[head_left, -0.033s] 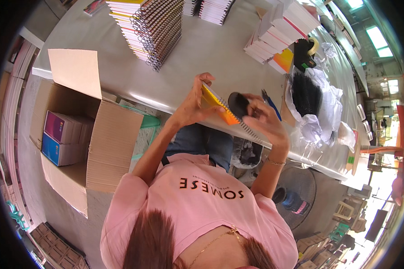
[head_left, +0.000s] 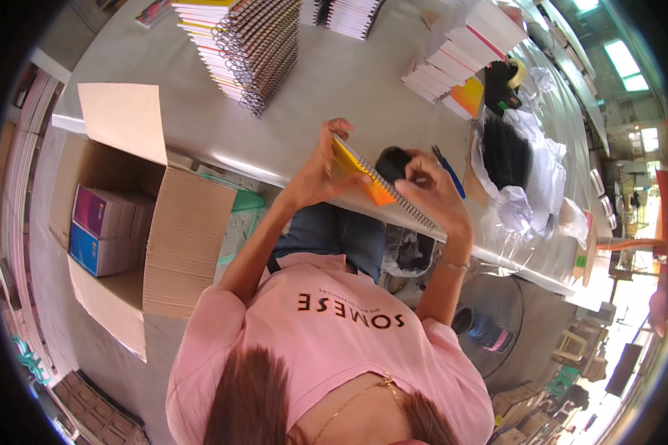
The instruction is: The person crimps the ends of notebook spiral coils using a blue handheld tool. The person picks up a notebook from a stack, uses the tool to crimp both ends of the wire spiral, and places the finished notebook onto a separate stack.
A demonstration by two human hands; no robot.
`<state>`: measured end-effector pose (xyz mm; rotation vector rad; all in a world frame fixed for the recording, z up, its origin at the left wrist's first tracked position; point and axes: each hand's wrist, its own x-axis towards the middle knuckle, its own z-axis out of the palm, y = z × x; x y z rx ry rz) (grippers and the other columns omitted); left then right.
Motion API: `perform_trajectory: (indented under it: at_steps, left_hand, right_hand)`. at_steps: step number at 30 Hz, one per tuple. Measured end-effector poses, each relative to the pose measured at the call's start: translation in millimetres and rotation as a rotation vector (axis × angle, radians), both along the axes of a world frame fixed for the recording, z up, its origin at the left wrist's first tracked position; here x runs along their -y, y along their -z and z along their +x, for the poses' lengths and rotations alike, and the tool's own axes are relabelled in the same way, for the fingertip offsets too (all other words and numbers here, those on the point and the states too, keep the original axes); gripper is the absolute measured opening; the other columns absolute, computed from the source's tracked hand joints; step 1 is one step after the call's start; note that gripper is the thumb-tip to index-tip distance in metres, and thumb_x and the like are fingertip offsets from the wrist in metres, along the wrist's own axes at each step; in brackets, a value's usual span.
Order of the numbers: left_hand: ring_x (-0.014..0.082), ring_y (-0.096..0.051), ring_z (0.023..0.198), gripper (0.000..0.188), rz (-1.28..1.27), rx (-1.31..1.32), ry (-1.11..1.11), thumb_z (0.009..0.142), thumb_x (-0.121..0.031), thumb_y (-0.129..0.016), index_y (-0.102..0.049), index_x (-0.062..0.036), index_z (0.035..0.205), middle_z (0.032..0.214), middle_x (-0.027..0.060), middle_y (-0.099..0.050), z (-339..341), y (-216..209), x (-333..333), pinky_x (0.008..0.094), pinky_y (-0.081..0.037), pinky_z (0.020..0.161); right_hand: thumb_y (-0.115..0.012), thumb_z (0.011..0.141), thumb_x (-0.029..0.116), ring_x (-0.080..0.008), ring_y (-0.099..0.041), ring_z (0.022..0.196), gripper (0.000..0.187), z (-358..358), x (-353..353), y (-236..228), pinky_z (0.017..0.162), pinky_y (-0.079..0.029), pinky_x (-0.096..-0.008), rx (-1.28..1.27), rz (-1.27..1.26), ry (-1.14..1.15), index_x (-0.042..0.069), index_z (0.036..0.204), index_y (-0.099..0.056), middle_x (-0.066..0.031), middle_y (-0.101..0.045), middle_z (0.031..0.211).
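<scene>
Above the table's near edge, my left hand (head_left: 312,176) grips a thin notebook (head_left: 379,195) with a yellow-orange cover, holding it tilted. A dark spiral coil (head_left: 417,213) runs along the notebook's edge, and its loose end sticks out past the lower right corner. My right hand (head_left: 439,199) is closed around a black rounded piece (head_left: 390,163) beside the coil. What kind of piece it is does not show. Just right of that hand lies a blue-handled tool (head_left: 451,176) on the grey table (head_left: 349,81).
A tall stack of spiral-bound notebooks (head_left: 256,55) stands at the far left; unbound stacks (head_left: 460,52) are far right. Black coils (head_left: 506,152) lie on white wrapping at right, near a tape roll (head_left: 518,73). At left, an opened cardboard box (head_left: 182,245) holds books (head_left: 100,233).
My right hand's fingers have shifted slightly around the black piece, and the coil's loose end has moved a little. My left hand and the notebook stay nearly the same.
</scene>
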<state>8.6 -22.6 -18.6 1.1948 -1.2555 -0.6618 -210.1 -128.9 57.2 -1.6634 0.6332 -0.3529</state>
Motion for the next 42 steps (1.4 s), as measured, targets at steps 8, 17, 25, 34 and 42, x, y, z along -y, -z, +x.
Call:
perform_trajectory:
  at_steps: [8, 17, 25, 34, 42]
  left_hand:
    - [0.0196, -0.042, 0.108, 0.08, 0.072, -0.053, 0.036, 0.072, -0.017, -0.085, -0.033, -0.0064, 0.131, 0.117, 0.0068, -0.039, 2.7, -6.7, -5.0, 0.0321, -0.034, 0.098]
    - [0.0238, -0.043, 0.115, 0.076, 0.099, -0.036, 0.085, 0.073, -0.02, -0.082, -0.035, -0.0073, 0.131, 0.122, 0.0094, -0.044, 4.6, -9.5, -2.7, 0.0342, -0.034, 0.101]
    - [0.0236, -0.042, 0.116, 0.076, 0.079, -0.048, 0.112, 0.073, -0.018, -0.082, -0.036, -0.0078, 0.132, 0.121, 0.0094, -0.044, 5.5, -5.8, -4.8, 0.033, -0.034, 0.101]
    - [0.0228, -0.043, 0.115, 0.077, 0.145, -0.066, 0.142, 0.074, -0.016, -0.08, -0.035, -0.0086, 0.135, 0.119, 0.0102, -0.043, 4.4, -16.0, -8.0, 0.0323, -0.034, 0.101]
    - [0.0221, -0.042, 0.115, 0.077, 0.161, -0.1, 0.146, 0.075, -0.016, -0.079, -0.034, -0.0076, 0.137, 0.121, 0.0097, -0.043, 3.4, -10.5, -9.2, 0.0325, -0.034, 0.101]
  right_hand:
    - [-0.074, 0.081, 0.01, -0.0095, -0.052, 0.096, 0.021, 6.9, -1.0, -6.6, 0.086, -0.044, -0.0264, 0.126, 0.118, -0.055, 0.003, 0.089, -0.056, -0.008, -0.046, 0.132]
    - [-0.075, 0.081, 0.016, -0.0112, -0.052, 0.102, 0.022, 13.1, 8.1, 2.8, 0.088, -0.043, -0.0271, 0.035, 0.096, 0.02, 0.005, 0.087, -0.056, -0.0083, -0.052, 0.131]
    - [-0.074, 0.079, 0.008, -0.0116, -0.048, 0.107, 0.02, 25.2, -11.7, -23.4, 0.089, -0.043, -0.0283, 0.104, 0.187, -0.06, 0.004, 0.085, -0.055, -0.0094, -0.048, 0.133]
    - [-0.073, 0.082, 0.009, -0.0082, -0.049, 0.097, 0.019, 34.2, -0.1, -16.6, 0.085, -0.045, -0.0254, -0.065, 0.068, 0.032, 0.002, 0.089, -0.057, -0.006, -0.046, 0.127]
    - [-0.07, 0.086, 0.014, -0.0067, -0.049, 0.094, 0.019, 39.0, -9.3, -13.4, 0.084, -0.045, -0.0235, -0.093, 0.028, 0.023, 0.002, 0.091, -0.057, 0.0003, -0.047, 0.101]
